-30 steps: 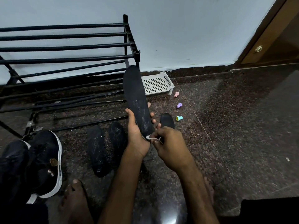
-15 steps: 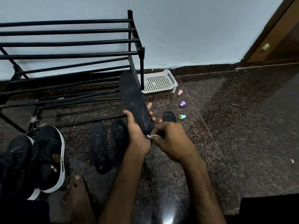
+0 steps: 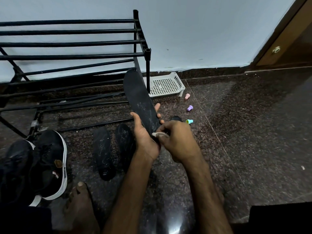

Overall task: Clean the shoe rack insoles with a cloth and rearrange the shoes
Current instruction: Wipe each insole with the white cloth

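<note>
My left hand grips the lower end of a black insole, which stands up and leans toward the black shoe rack. My right hand pinches a small white cloth against the insole's heel end. Two more black insoles lie flat on the floor left of my left arm. Behind my right hand another dark insole tip peeks out. A pair of black shoes with white soles sits at the lower left.
A white perforated plastic tray lies by the wall next to the rack's post. Three small coloured caps, pink, purple and green, lie on the dark granite floor. My bare foot is at the bottom left. A brown door stands at the right.
The view has shifted slightly. The held insole tilts a little more to the left, and my right hand stays with the cloth at its lower end.
</note>
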Motion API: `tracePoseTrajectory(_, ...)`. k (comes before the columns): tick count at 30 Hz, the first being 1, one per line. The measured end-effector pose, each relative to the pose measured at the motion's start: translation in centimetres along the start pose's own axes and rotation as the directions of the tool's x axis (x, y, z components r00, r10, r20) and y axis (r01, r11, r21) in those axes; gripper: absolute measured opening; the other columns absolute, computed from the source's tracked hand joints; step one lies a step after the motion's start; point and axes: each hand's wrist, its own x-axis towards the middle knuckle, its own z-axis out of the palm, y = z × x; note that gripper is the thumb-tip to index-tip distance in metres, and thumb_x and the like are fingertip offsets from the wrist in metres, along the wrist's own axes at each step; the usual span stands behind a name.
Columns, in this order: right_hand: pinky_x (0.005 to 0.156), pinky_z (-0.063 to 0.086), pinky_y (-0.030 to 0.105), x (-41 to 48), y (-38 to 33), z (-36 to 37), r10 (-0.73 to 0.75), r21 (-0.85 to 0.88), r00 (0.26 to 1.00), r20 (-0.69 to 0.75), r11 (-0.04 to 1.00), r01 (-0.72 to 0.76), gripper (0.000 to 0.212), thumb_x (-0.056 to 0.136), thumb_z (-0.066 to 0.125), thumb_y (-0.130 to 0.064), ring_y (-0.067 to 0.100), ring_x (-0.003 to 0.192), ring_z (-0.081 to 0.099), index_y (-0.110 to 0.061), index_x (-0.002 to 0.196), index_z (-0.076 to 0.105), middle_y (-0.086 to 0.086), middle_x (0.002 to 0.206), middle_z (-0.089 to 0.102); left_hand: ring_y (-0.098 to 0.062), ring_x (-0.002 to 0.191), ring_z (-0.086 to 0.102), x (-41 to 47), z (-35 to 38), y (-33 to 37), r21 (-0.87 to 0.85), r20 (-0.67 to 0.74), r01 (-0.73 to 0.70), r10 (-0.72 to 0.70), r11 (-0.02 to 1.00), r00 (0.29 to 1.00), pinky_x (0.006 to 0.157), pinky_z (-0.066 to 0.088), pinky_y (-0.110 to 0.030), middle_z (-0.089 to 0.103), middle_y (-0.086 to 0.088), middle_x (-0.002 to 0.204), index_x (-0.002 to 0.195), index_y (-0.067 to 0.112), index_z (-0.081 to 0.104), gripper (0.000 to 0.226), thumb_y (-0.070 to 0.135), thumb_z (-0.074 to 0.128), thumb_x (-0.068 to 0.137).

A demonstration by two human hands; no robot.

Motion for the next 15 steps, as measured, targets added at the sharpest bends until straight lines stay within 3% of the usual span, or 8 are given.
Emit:
tracePoseTrajectory(2, 0.07, 0.049, 0.023, 0.1, 0.7, 0.1, 0.064, -0.071, 0.997, -0.051, 0.995, -0.068, 0.007, 0.083, 0.071, -0.021, 0.014, 0.076, 0.067, -0.019, 0.076, 0.07, -0.005, 0.079, 0.07, -0.013, 0.067, 0.05, -0.1, -0.1, -0.1, -0.015, 0.013, -0.006, 0.006, 1.0, 1.0, 0.07, 0.046, -0.03, 0.054, -0.001, 0.08, 0.139, 0.004, 0.051, 0.088, 0.073, 0.024, 0.092)
tracePoseTrajectory(4, 0.063, 0.046, 0.02, -0.4, 0.8, -0.4, 0.091, -0.056, 0.996, 0.014, 0.994, -0.09, 0.011, 0.084, 0.073, -0.023, 0.01, 0.068, 0.065, -0.018, 0.074, 0.07, -0.004, 0.074, 0.069, -0.012, 0.067, 0.048, -0.1, -0.2, -0.2, -0.027, 0.004, -0.005, 0.005, 1.0, 1.0, 0.074, 0.05, -0.034, 0.054, 0.0, 0.079, 0.137, 0.006, 0.054, 0.086, 0.073, 0.025, 0.092)
tracePoseTrajectory(8, 0.052, 0.044, 0.013, -1.7, 0.4, -1.8, -0.007, 0.355, 0.944, 0.33, 0.927, -0.118, 0.008, 0.082, 0.078, -0.017, -0.003, 0.053, 0.059, -0.009, 0.084, 0.076, -0.004, 0.066, 0.07, -0.012, 0.065, 0.046, -0.2, -0.3, -0.3, -0.062, -0.008, 0.02, -0.021, 0.998, 1.0, 0.074, 0.048, -0.036, 0.052, 0.0, 0.078, 0.136, 0.007, 0.056, 0.084, 0.073, 0.028, 0.092)
tracePoseTrajectory(9, 0.053, 0.049, 0.018, -1.8, 0.8, -2.1, -0.006, 0.437, 0.947, 0.322, 0.888, -0.143, 0.009, 0.083, 0.077, -0.015, 0.0, 0.056, 0.061, -0.008, 0.087, 0.076, -0.002, 0.068, 0.072, -0.012, 0.066, 0.046, -0.2, -0.3, -0.2, -0.066, 0.001, 0.025, -0.025, 0.998, 1.0, 0.073, 0.046, -0.035, 0.052, 0.0, 0.079, 0.137, 0.007, 0.055, 0.084, 0.073, 0.028, 0.092)
tracePoseTrajectory(11, 0.064, 0.059, 0.036, -1.3, 2.0, -2.6, 0.065, 0.454, 0.989, 0.135, 0.883, -0.12, 0.006, 0.083, 0.076, -0.013, 0.008, 0.066, 0.066, -0.01, 0.088, 0.077, 0.003, 0.075, 0.075, -0.012, 0.066, 0.046, -0.2, -0.2, 0.1, -0.044, 0.025, 0.024, -0.022, 0.999, 0.999, 0.072, 0.045, -0.034, 0.052, 0.0, 0.08, 0.138, 0.006, 0.053, 0.084, 0.072, 0.027, 0.093)
tracePoseTrajectory(13, 0.068, 0.058, 0.031, -0.8, 2.8, -2.4, 0.111, 0.328, 0.991, -0.075, 0.941, -0.08, 0.002, 0.084, 0.076, -0.016, 0.006, 0.068, 0.066, -0.015, 0.086, 0.077, -0.002, 0.075, 0.074, -0.012, 0.067, 0.049, -0.2, -0.4, 0.3, -0.033, 0.049, 0.015, -0.013, 0.999, 0.999, 0.071, 0.047, -0.031, 0.053, -0.001, 0.081, 0.14, 0.005, 0.051, 0.083, 0.069, 0.025, 0.094)
tracePoseTrajectory(15, 0.066, 0.053, 0.02, -0.4, 2.3, -1.9, 0.035, 0.239, 0.993, -0.111, 0.971, -0.007, 0.001, 0.083, 0.077, -0.019, 0.001, 0.068, 0.065, -0.019, 0.085, 0.076, -0.008, 0.076, 0.073, -0.013, 0.069, 0.051, -0.1, -0.5, 0.2, -0.021, 0.081, 0.026, -0.024, 0.999, 0.996, 0.07, 0.047, -0.028, 0.056, -0.002, 0.082, 0.142, 0.004, 0.048, 0.082, 0.068, 0.025, 0.096)
